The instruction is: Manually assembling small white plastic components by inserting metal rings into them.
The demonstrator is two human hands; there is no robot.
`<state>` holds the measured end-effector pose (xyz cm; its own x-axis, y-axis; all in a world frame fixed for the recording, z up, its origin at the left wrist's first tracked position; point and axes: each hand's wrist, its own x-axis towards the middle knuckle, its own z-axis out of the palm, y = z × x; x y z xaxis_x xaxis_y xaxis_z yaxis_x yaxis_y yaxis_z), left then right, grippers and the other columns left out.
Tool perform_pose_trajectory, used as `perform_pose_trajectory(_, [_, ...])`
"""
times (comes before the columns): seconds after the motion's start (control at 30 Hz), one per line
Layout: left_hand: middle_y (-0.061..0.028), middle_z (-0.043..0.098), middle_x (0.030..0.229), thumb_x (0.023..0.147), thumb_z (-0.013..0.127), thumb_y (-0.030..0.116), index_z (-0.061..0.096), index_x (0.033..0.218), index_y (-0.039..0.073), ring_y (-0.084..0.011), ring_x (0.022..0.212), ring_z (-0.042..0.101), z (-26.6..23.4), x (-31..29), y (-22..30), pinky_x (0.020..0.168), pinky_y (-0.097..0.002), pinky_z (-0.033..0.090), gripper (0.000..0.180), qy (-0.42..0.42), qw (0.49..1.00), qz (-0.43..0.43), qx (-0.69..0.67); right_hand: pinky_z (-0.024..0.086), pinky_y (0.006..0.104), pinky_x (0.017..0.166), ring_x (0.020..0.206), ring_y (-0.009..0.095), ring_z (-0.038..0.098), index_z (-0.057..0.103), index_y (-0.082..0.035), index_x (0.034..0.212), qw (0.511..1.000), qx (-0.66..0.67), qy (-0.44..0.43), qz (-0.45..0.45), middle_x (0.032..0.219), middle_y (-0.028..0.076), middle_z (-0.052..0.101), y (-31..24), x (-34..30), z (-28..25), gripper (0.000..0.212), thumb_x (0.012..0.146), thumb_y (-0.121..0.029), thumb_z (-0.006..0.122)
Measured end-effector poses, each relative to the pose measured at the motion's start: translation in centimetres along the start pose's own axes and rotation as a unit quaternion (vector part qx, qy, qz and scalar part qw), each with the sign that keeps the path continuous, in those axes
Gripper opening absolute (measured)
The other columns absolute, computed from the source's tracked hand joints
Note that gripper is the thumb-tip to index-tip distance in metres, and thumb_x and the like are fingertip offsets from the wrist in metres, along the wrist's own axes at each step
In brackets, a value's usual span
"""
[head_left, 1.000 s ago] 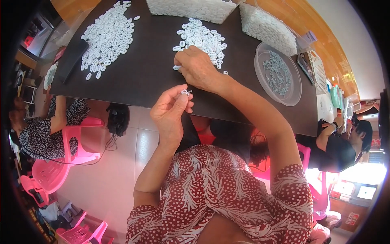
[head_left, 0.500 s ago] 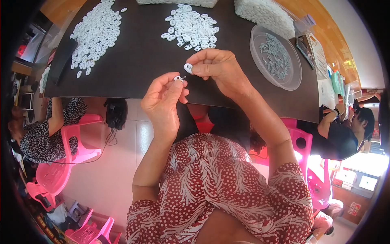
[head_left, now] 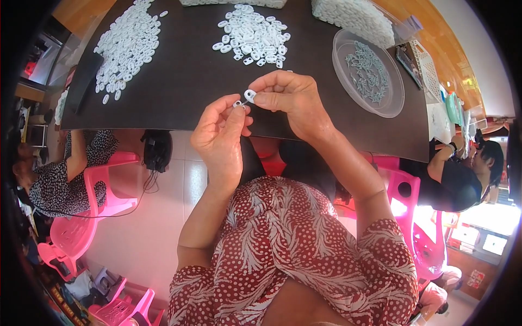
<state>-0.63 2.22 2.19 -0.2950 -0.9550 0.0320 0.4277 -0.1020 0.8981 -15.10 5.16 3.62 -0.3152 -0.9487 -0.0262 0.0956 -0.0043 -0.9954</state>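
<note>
- Left hand (head_left: 222,130): thumb and fingers pinch a small white piece (head_left: 237,104) at the fingertips.
- Right hand (head_left: 296,100): thumb and fingers pinch an oval white piece (head_left: 250,96), just right of and beyond the left pinch.
- Thin screw (head_left: 244,102): spans the gap between both grips. Judged seated in the left-hand piece; whether it enters the oval one cannot be told.
- Progress: the pieces are aligned near each other, apparently not joined flush.
- Middle pile (head_left: 253,35): directly beyond the grips; many loose white pieces left.
- Round clear dish (head_left: 389,107): right of and beyond the right grip; holds plentiful loose screws (head_left: 367,70).
- Left pile (head_left: 128,46): left of and beyond the left grip; whether its white pieces are finished cannot be told.
</note>
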Motion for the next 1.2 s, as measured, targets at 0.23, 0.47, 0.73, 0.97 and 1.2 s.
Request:
perform_pose_trajectory(0.23, [-0.0070,0.063,0.082,0.086,0.058,-0.003,0.060,0.103,-0.005,-0.0091,0.067,0.059,-0.2,-0.1,-0.3,0.054,-0.0194,0.046,0.017,0.005,1.000,0.003,0.006,0.051,0.0225,0.068,0.073,0.011,0.063,0.064,0.006,0.092,0.999,0.017,-0.005,-0.028,0.081,0.009,0.067,0.1,-0.3,0.6,0.016,0.077,0.000,0.066])
perform_pose_trajectory(0.47, [-0.0060,0.063,0.082,0.086,0.057,-0.003,0.060,0.102,-0.005,-0.0083,0.067,0.059,-0.2,-0.1,-0.4,0.054,-0.0188,0.046,0.016,0.010,1.000,-0.003,0.005,0.051,0.0225,0.064,0.072,0.010,0.063,0.063,0.006,0.092,0.998,0.004,0.008,-0.058,0.080,0.008,0.067,0.2,-0.7,1.3,0.015,0.078,0.003,0.065])
perform_pose_trajectory(0.73, [-0.0057,0.063,0.082,0.088,0.056,-0.002,0.060,0.102,-0.005,-0.0082,0.068,0.059,-0.2,0.0,-0.9,0.055,-0.0188,0.047,0.015,-0.001,1.000,0.004,-0.005,0.049,0.0212,0.062,0.068,0.008,0.060,0.065,0.003,0.090,0.997,-0.022,0.027,-0.066,0.077,0.005,0.065,0.5,-1.1,1.8,0.012,0.078,0.000,0.066])
perform_pose_trajectory(0.97, [-0.0071,0.063,0.083,0.088,0.055,-0.004,0.058,0.105,-0.006,-0.0093,0.069,0.059,-0.4,0.1,-0.8,0.056,-0.0201,0.048,0.018,-0.028,1.000,-0.007,-0.009,0.045,0.0274,0.063,0.070,0.013,0.056,0.067,0.000,0.086,0.979,-0.145,0.040,-0.138,0.074,0.006,0.060,1.1,-1.1,1.5,0.012,0.073,0.000,0.067])
perform_pose_trajectory(1.2, [-0.0095,0.063,0.083,0.088,0.056,-0.003,0.055,0.113,-0.006,-0.0113,0.066,0.059,-0.2,0.0,-0.8,0.055,-0.0217,0.048,0.025,-0.027,0.999,-0.028,-0.033,0.045,0.0325,0.067,0.073,0.021,0.055,0.067,-0.001,0.085,0.959,-0.204,0.042,-0.190,0.072,0.008,0.060,1.2,-1.3,1.3,0.012,0.073,-0.001,0.065])
